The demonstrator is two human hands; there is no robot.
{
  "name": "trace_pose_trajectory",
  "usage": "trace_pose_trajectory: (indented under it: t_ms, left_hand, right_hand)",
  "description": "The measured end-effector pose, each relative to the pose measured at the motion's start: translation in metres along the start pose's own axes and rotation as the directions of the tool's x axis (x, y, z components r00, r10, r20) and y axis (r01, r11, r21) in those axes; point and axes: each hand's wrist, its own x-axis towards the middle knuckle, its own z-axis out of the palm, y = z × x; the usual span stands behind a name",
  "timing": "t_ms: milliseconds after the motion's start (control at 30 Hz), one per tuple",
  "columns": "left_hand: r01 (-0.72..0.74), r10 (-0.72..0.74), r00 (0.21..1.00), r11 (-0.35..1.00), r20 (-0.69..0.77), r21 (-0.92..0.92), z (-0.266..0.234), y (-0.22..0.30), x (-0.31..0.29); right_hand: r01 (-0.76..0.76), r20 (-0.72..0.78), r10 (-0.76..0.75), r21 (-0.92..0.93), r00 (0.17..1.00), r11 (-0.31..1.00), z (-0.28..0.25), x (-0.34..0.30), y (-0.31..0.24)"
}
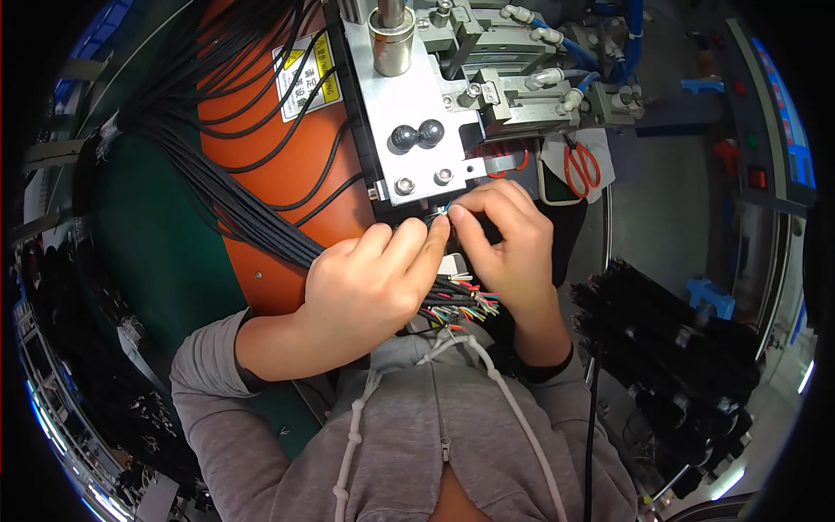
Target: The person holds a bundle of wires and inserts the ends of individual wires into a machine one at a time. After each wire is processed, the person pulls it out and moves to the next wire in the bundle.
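In the head view, an orange desk (274, 296) lies beside a dark green surface (174, 261), and a bundle of black cables (235, 196) fans across both from the upper left. A metal machine (391, 104) with a silver plate stands at the top, blue hoses (635, 43) behind it; red-handled scissors (581, 169) rest to its right. Farther right are a control panel (755, 139) with a red button and, below, a dark heap of cables (670, 348). Thin wire ends (444, 210) sit just below the plate's lower edge, between the fingertips. The right hand (513, 239) has its grip, thumb and forefinger, pinched on them; the left hand (370, 274) brings its fingertips close alongside, but whether that grip clamps anything I cannot tell. The left hand hides part of the cable bundle, whose stripped, coloured ends (465, 303) emerge past it. Black fisheye corners cut off the room, and its left edge is hard to make out.
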Motion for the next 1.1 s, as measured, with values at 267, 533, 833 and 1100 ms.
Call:
trace_pose_trajectory:
  t_ms: [267,533,833,1100]
  left_hand:
    - [0.019,-0.02,1.0,0.998,0.019,0.061,0.005,-0.001,0.0]
    - [-0.03,0.029,0.997,1.0,-0.065,-0.006,0.004,-0.01,0.004]
    - [0.071,-0.073,0.997,0.996,0.031,0.06,-0.003,-0.004,-0.003]
    - [0.097,-0.097,0.995,0.994,0.003,-0.051,-0.004,-0.011,-0.003]
  right_hand:
    - [0.08,-0.05,-0.08,0.0,0.996,0.997,0.013,-0.004,0.011]
    - [-0.552,0.246,0.508,0.542,0.825,0.634,0.017,-0.014,0.021]
    - [-0.228,-0.061,0.256,0.29,0.965,0.929,0.023,-0.011,0.015]
    - [0.214,0.115,-0.303,0.481,0.946,0.85,-0.003,-0.001,0.022]
